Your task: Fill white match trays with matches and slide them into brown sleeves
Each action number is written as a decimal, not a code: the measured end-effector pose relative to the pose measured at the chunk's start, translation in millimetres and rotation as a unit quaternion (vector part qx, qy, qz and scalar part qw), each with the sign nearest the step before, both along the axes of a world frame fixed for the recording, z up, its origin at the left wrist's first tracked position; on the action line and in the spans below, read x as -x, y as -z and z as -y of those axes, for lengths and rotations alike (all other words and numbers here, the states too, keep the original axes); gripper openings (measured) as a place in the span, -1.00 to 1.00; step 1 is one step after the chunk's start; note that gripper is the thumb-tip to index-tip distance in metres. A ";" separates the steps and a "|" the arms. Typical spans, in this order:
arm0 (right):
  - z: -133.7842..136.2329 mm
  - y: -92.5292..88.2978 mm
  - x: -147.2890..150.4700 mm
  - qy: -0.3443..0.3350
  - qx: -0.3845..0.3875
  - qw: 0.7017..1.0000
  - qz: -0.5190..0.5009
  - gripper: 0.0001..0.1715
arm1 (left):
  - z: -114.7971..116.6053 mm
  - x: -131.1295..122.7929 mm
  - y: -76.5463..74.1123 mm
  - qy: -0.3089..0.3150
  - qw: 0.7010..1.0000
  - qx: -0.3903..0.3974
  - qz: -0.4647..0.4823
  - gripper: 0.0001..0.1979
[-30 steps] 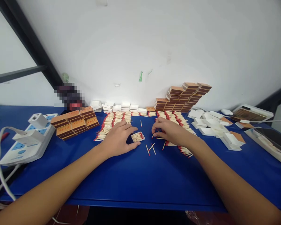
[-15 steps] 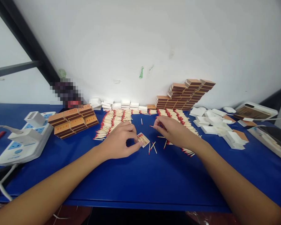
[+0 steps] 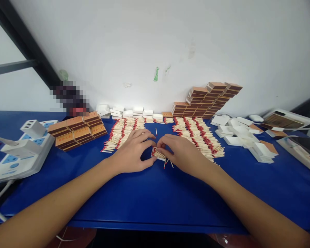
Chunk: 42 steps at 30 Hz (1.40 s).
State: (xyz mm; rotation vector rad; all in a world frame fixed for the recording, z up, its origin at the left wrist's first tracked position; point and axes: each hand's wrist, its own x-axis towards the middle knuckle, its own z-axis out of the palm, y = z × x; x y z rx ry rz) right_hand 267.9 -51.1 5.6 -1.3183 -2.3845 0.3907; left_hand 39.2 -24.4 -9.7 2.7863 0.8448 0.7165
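Observation:
A small white matchbox tray filled with red-tipped matches lies on the blue table between my hands. My left hand curves around the tray's left end, thumb and fingertips steadying it. Over the tray's right part, my right hand pinches at matches with thumb and fingers; its fingertips partly hide them. Just in front lie a few loose matches, and a single match lies behind the tray. Rows of matches spread out beyond my left hand and beyond my right hand.
Closed matchboxes stand in a stack at left and a taller stack against the wall. White trays line the wall; more white trays heap at right. A power strip with cables sits left, a phone far right.
My right hand has moved left and down from beside the tray, carrying a match, and its fingers are now at the matches in the tray. My left hand stays at the tray.

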 end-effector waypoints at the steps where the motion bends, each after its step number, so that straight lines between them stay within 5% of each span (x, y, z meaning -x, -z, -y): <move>1: -0.4 0.6 -0.8 -0.003 0.000 1.000 0.004 -0.84 | -0.2 0.1 0.2 -0.001 1.000 -0.001 0.000 -0.73; 20: -5.0 9.9 -11.5 -0.068 -0.012 0.997 -0.032 -0.80 | -2.7 5.3 -1.0 0.002 1.000 0.007 0.007 -0.75; 42: 1.3 0.1 -0.4 -0.040 0.041 0.998 0.029 -0.86 | -0.9 4.5 0.0 0.025 1.000 -0.010 0.007 -0.78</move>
